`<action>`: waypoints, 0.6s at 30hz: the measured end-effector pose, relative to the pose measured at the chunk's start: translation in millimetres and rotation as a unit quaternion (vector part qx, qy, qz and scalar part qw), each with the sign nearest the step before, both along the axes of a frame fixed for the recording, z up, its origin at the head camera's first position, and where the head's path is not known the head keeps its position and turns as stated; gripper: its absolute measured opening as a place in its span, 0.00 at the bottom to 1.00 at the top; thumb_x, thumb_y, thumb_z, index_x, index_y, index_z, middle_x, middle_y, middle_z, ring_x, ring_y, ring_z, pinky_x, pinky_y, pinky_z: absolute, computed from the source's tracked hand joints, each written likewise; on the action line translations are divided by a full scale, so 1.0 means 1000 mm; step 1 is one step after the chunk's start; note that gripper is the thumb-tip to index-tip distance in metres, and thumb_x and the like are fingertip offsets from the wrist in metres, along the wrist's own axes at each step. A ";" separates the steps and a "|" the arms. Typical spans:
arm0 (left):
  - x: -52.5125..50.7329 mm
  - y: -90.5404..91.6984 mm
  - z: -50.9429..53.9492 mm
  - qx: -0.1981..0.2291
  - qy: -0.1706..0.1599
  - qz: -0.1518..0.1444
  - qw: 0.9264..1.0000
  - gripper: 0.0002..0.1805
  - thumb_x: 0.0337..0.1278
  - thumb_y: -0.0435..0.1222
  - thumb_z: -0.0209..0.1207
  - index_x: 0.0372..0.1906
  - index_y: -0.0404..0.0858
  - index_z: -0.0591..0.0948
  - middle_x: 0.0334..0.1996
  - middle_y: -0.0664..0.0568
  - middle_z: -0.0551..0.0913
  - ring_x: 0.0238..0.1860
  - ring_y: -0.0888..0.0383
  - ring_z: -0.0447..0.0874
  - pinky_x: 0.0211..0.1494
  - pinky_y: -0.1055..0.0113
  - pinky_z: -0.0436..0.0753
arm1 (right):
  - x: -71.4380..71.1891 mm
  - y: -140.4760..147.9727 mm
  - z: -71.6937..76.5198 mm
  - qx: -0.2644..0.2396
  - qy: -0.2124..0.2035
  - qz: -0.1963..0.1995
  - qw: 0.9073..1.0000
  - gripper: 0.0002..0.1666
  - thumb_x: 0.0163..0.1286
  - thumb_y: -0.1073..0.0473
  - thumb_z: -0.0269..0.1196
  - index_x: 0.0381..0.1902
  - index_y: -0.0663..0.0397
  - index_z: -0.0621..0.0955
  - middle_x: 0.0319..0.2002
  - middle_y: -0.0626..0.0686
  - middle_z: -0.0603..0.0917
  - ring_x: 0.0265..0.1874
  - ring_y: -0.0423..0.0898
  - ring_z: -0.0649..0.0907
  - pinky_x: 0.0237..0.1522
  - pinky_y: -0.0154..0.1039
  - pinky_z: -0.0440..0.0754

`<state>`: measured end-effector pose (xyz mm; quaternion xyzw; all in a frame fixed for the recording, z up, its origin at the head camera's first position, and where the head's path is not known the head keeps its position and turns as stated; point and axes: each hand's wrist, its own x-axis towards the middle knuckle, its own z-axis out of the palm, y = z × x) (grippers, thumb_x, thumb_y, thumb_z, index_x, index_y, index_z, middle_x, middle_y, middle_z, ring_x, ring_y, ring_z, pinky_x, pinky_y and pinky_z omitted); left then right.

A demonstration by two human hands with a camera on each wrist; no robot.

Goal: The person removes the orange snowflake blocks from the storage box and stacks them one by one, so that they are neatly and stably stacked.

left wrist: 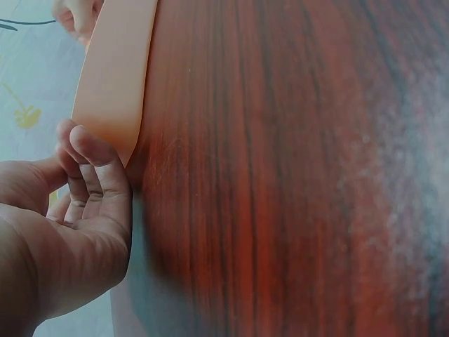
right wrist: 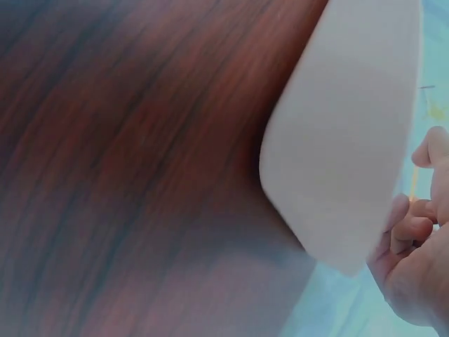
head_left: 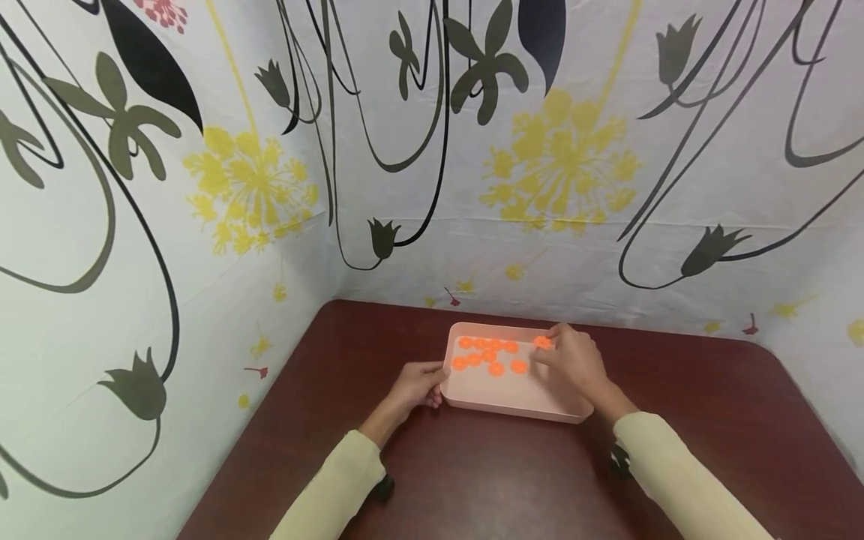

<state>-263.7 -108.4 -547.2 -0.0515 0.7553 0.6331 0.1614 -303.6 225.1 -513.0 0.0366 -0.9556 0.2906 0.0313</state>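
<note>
A shallow pink tray lies on the table, with several flat orange pieces in its left and back part. My left hand grips the tray's left edge, thumb on the rim; in the left wrist view the left hand has its fingers curled at the tray's end. Over the tray's right side is my right hand, its fingers close to an orange piece near the back rim. The right wrist view shows the right hand beyond the tray wall; whether it holds a piece is hidden.
The dark red-brown wooden table extends around the tray. A white cloth with yellow, grey and black plant prints hangs behind the table and along its left side. Both forearms, in pale sleeves, reach in from the front.
</note>
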 end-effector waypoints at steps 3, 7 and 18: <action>0.001 0.002 0.001 0.001 -0.001 0.000 1.000 0.23 0.77 0.39 0.61 0.70 0.37 0.80 0.20 0.54 0.79 0.20 0.62 0.80 0.26 0.72 0.86 | 0.007 0.013 0.006 0.010 0.017 0.000 1.000 0.31 0.63 0.46 0.74 0.55 0.61 0.81 0.34 0.56 0.84 0.27 0.47 0.79 0.26 0.37 0.74; 0.002 0.003 0.001 0.003 0.000 -0.003 1.000 0.23 0.77 0.40 0.61 0.70 0.37 0.80 0.20 0.54 0.79 0.20 0.62 0.80 0.26 0.72 0.86 | 0.016 0.033 0.011 0.020 0.035 -0.009 0.999 0.29 0.63 0.49 0.72 0.55 0.61 0.81 0.30 0.54 0.82 0.23 0.46 0.77 0.23 0.37 0.71; 0.004 0.000 0.003 0.005 0.002 -0.005 1.000 0.24 0.76 0.41 0.61 0.70 0.37 0.80 0.19 0.55 0.78 0.20 0.62 0.80 0.26 0.72 0.86 | 0.033 0.088 -0.002 0.038 0.054 -0.056 0.996 0.30 0.60 0.51 0.76 0.52 0.67 0.81 0.25 0.52 0.83 0.23 0.46 0.75 0.23 0.37 0.70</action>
